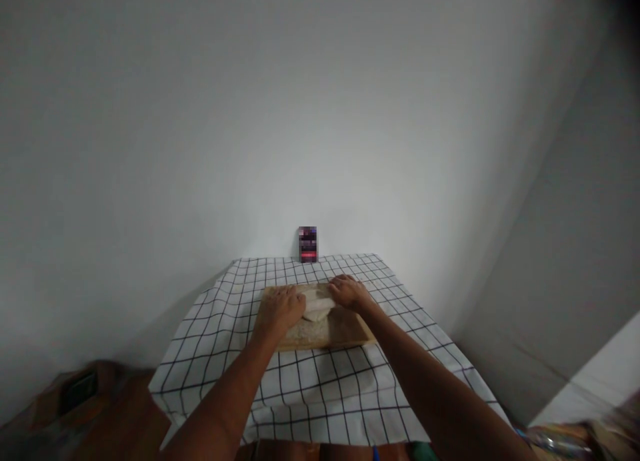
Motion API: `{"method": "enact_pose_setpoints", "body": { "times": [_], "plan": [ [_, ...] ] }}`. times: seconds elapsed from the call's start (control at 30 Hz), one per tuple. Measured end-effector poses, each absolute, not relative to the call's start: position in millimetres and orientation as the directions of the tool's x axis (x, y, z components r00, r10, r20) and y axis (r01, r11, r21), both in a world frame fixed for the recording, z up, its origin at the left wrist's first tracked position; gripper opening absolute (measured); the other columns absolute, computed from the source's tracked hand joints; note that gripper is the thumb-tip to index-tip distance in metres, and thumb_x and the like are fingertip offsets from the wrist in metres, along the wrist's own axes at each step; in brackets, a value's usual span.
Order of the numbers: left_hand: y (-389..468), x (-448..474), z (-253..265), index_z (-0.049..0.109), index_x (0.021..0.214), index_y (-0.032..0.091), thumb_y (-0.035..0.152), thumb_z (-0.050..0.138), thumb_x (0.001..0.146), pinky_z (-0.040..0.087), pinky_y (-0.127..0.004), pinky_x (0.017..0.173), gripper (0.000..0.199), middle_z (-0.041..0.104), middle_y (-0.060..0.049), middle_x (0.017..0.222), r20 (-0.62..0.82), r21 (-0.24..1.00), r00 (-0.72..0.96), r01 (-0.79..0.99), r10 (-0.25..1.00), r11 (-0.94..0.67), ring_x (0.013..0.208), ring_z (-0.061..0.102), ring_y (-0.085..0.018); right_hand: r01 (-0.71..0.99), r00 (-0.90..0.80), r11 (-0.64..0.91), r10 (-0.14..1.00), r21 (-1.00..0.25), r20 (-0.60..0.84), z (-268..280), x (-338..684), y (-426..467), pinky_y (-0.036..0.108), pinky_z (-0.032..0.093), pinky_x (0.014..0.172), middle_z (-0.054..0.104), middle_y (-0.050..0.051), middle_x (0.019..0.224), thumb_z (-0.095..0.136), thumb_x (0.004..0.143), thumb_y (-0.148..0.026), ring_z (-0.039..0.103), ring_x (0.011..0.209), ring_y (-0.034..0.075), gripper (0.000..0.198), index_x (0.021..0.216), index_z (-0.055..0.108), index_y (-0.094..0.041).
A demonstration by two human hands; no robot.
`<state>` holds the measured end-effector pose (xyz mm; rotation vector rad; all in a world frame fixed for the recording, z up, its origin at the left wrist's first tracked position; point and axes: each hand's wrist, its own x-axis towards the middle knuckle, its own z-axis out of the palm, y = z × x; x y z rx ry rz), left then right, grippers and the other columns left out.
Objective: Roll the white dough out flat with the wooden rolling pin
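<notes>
Forearms (230, 394), two, bare, mine, reaching from the near edge over the tabletop (310, 381), which is dressed in a white cloth with a dark check.

Left hand (284, 308): palm down, over the left part of a wooden board (345, 333), at the left end of a pale, dough-like piece (316, 313).

Right hand (347, 292): fingers curled at the same piece's far right end; whether either hand clamps or merely presses, I cannot tell. The hands stand apart.

Pale piece: one, on the board between my hands, a roll-shaped band across it.

Dark upright item (308, 244): one, pixelated, far edge, before a white wall (320, 114).

Brown boxlike object (77, 394): one, near left, below the tabletop.
</notes>
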<state>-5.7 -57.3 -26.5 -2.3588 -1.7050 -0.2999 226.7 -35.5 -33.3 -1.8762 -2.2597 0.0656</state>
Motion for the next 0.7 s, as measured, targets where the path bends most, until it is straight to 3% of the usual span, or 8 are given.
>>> {"method": "enact_pose_setpoints", "body": {
  "times": [0.27, 0.43, 0.6, 0.7],
  "plan": [
    [-80.5, 3.3, -24.2, 0.069, 0.143, 0.012, 0.029, 0.044, 0.107, 0.045, -0.048, 0.12, 0.047, 0.07, -0.02, 0.154, 0.288, 0.0, 0.214, 0.975, 0.933, -0.224, 0.145, 0.061, -0.035, 0.976, -0.111, 0.141, 0.977, -0.163, 0.18, -41.2, 223.2, -72.0, 0.038, 0.056, 0.099, 0.074, 0.012, 0.14, 0.03, 0.115, -0.037, 0.067, 0.13, 0.026, 0.046, 0.126, 0.072, -0.023],
    [-84.9, 5.2, -13.8, 0.075, 0.134, 0.012, 0.03, 0.043, 0.108, 0.046, -0.049, 0.119, 0.045, 0.076, -0.019, 0.143, 0.283, -0.005, 0.246, 0.967, 0.927, -0.255, 0.137, 0.066, -0.036, 0.976, -0.087, 0.122, 0.978, -0.181, 0.191, -38.0, 220.6, -80.5, 0.04, 0.057, 0.099, 0.073, 0.012, 0.142, 0.031, 0.115, -0.038, 0.067, 0.131, 0.028, 0.046, 0.126, 0.072, -0.023],
    [-69.1, 1.1, -15.0, 0.075, 0.134, 0.018, 0.028, 0.047, 0.108, 0.05, -0.043, 0.118, 0.04, 0.077, -0.015, 0.144, 0.264, 0.034, 0.255, 0.961, 0.93, -0.273, 0.135, 0.068, -0.029, 0.972, -0.055, 0.093, 0.982, -0.214, 0.18, -26.5, 219.4, -58.0, 0.04, 0.055, 0.102, 0.074, 0.012, 0.141, 0.03, 0.115, -0.043, 0.068, 0.13, 0.027, 0.05, 0.126, 0.075, -0.023],
    [-60.7, 0.6, -14.7, 0.078, 0.123, 0.021, 0.023, 0.046, 0.107, 0.054, -0.042, 0.11, 0.036, 0.082, -0.014, 0.131, 0.289, 0.004, 0.306, 0.947, 0.907, -0.321, 0.126, 0.072, -0.027, 0.971, -0.041, 0.082, 0.982, -0.224, 0.182, -25.2, 217.8, -42.4, 0.04, 0.054, 0.101, 0.076, 0.014, 0.137, 0.026, 0.116, -0.047, 0.071, 0.125, 0.028, 0.058, 0.12, 0.078, -0.023]
  ]
}}
